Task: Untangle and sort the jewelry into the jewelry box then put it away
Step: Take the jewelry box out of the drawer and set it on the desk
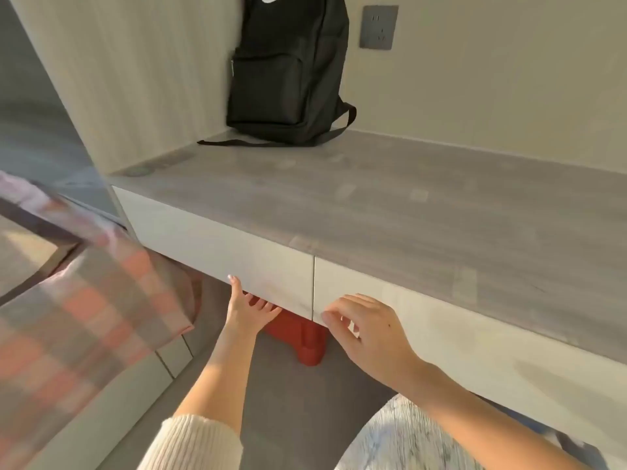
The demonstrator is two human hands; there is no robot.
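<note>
Black backpack (pixel 288 62), red stool (pixel 298 337), checked blanket (pixel 84 300).

No readable text anywhere; black backpack (pixel 288 62) bears white mark (cut off by frame, illegible)

two drawer fronts (pixel 237 256), one backpack (pixel 288 62) (black), one wall socket (pixel 379 27), one red object (pixel 298 334)
</note>
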